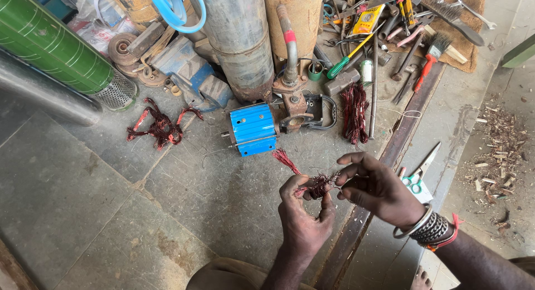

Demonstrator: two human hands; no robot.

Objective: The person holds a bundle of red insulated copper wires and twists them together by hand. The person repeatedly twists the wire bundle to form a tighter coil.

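Step in hand: a person seated on the grey stone floor (83, 201) works a small tangled bundle of reddish copper winding wire (317, 184), apparently teasing its strands apart.
Left hand: the left hand (304, 217) pinches the bundle from below, thumb and fingertips closed on it.
Right hand: the right hand (376, 189), bangles at the wrist, pinches the bundle's right end, fingers curled.
Where it is: held above the floor, near its front edge, just in front of the small blue ribbed motor housing (252, 129).
Next move, judged: a steady pull along the strands, the grip kept firm so thin wire does not snap.
Around: a loose red-brown coil (159, 125) at left, a dark hank of wire (354, 111) behind, green-handled scissors (415, 178) beside the right wrist, scattered hand tools (390, 28) at the far edge.
In the way: nothing lies between the hands; a rusty metal rail (398, 142) runs under them.
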